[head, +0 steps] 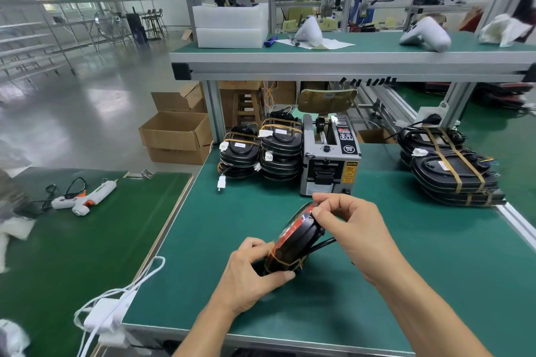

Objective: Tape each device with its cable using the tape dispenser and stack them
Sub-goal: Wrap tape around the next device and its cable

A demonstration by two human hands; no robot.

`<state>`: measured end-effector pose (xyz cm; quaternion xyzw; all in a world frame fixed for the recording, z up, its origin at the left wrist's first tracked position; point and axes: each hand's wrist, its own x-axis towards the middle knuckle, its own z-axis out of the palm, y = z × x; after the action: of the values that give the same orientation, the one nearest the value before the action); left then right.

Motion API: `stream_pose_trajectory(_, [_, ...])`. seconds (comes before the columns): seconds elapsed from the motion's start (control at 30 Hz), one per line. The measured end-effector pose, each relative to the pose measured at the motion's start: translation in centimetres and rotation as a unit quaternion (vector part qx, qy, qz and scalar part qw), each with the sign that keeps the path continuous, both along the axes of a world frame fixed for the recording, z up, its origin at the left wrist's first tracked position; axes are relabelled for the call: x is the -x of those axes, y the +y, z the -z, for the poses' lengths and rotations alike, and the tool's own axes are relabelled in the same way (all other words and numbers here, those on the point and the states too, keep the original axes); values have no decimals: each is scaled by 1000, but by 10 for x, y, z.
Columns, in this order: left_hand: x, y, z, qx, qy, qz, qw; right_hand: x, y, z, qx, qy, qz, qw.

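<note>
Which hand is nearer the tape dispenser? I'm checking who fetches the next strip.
Right. The right hand pinches the top of the device just in front of the tape dispenser; the left hand holds the device's lower end, farther back.

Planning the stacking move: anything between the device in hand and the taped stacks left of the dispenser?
Nothing visible. The device, gripped by the left hand and right hand, has bare green mat up to the left stacks. The tape dispenser stands beside them, off that path.

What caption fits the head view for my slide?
Both hands, left and right, hold a black device on edge before the tape dispenser, beside taped stacks.
</note>
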<state>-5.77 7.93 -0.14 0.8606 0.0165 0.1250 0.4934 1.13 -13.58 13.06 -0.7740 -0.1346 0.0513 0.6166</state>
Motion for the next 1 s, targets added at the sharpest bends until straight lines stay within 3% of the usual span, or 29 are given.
stream_pose_trajectory(1.0, [3, -3, -7, -2, -5, 8, 1000, 8, 3, 5, 42, -32, 81, 995])
